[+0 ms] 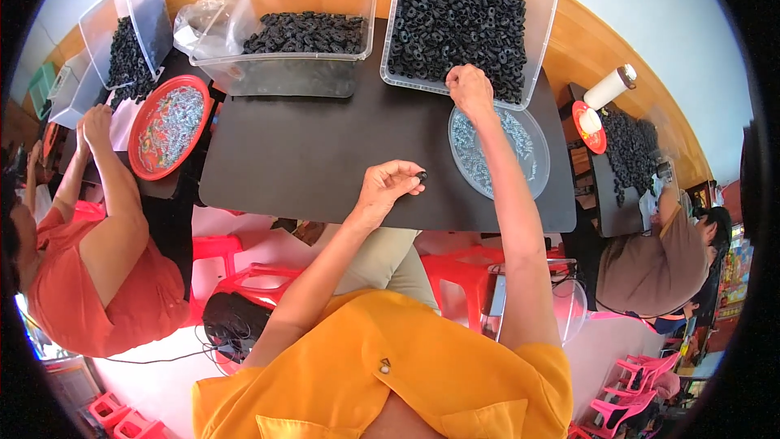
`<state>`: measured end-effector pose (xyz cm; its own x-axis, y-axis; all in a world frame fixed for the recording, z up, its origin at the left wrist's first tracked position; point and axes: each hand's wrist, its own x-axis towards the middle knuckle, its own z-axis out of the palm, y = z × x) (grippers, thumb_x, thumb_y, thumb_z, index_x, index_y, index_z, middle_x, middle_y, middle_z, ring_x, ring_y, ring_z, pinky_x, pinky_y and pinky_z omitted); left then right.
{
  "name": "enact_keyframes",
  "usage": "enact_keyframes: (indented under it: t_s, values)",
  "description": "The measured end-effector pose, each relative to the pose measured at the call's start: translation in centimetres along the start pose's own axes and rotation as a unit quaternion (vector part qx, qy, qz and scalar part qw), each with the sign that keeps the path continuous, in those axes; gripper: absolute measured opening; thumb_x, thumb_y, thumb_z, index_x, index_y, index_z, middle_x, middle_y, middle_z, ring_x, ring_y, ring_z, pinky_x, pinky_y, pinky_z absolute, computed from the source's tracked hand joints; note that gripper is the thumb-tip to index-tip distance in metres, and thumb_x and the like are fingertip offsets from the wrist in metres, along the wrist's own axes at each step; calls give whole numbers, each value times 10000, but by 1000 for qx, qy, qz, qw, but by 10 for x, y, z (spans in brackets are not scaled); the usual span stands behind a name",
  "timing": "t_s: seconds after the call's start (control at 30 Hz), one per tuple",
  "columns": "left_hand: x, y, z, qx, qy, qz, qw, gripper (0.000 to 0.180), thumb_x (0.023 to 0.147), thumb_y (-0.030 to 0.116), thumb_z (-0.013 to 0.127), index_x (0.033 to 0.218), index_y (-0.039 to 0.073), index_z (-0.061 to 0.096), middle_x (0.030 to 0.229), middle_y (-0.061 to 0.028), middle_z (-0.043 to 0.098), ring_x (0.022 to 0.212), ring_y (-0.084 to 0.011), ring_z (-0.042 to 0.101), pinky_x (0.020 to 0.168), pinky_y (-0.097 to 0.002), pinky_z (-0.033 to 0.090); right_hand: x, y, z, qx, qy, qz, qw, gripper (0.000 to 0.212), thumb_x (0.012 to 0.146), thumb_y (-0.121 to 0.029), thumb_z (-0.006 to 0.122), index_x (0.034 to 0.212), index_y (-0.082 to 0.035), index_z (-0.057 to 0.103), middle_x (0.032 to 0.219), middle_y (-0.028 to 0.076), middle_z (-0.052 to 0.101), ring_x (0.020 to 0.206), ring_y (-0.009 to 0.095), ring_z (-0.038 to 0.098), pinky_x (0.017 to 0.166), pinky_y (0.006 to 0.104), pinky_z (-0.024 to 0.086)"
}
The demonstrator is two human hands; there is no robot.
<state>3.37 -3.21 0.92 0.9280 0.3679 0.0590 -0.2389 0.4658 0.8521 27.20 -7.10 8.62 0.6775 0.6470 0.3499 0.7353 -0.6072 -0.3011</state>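
Over the dark table my left hand (385, 189) pinches a small black part (422, 176) between thumb and fingertips. My right hand (471, 91) reaches to the near rim of a clear plastic bin (466, 91) heaped with small black parts (455, 24). Its fingers are bent together at the edge of the heap, and whatever they may hold is hidden. Beneath my right forearm lies a round clear tray (543, 164) of small shiny, pale pieces (517, 136).
Left of the bin stands another clear bin (292, 77) with black parts and a plastic bag (215, 24). A co-worker in red (106, 276) sits left by a red basin (140, 154) of shiny pieces. Another person (650, 268) works right, near loose black parts (630, 146).
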Motion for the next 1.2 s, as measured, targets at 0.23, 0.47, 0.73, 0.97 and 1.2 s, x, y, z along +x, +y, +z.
enact_keyframes:
  t_s: [0.23, 0.47, 0.73, 0.97, 1.2]
  values:
    - [-1, 1, 1, -4, -1, -6, 1000, 144, 831, 45, 634, 969, 2, 631, 891, -48, 653, 757, -115, 634, 707, -234, 512, -2, 3, -6, 103, 33, -33, 994, 126, 719, -17, 613, 841, -30, 640, 788, 153, 615, 761, 309, 615, 690, 410, 482]
    - [-1, -1, -2, -3, 5, -4, 1000, 123, 844, 31, 610, 965, 9, 617, 893, -39, 643, 768, -109, 620, 717, -237, 502, -61, -21, -39, 351, -24, -9, 936, 160, 816, -37, 587, 951, -28, 672, 750, 22, 595, 605, 85, 535, 553, 237, 467]
    - [-1, 1, 0, 27, 8, 2, 1000, 123, 845, 38, 607, 966, 14, 611, 887, -34, 641, 765, -110, 616, 713, -237, 494, -160, -33, -24, 540, -99, 115, 828, 143, 826, 1, 603, 958, 34, 648, 823, 65, 646, 704, 106, 617, 661, 232, 531]
    - [-1, 1, 2, 29, 9, -9, 999, 132, 834, 28, 621, 965, 11, 612, 866, -29, 637, 771, -103, 612, 716, -235, 492, -171, -43, -21, 580, -60, 120, 804, 134, 818, 40, 601, 946, 46, 641, 830, 63, 629, 734, 100, 610, 677, 235, 548]
    - [-2, 1, 1, 29, 1, 5, 1000, 147, 821, 19, 636, 967, 9, 619, 854, -25, 641, 758, -86, 599, 707, -224, 486, -172, -48, -26, 481, -47, 116, 867, 136, 795, 45, 618, 927, 34, 649, 812, 74, 647, 698, 108, 625, 628, 229, 527]
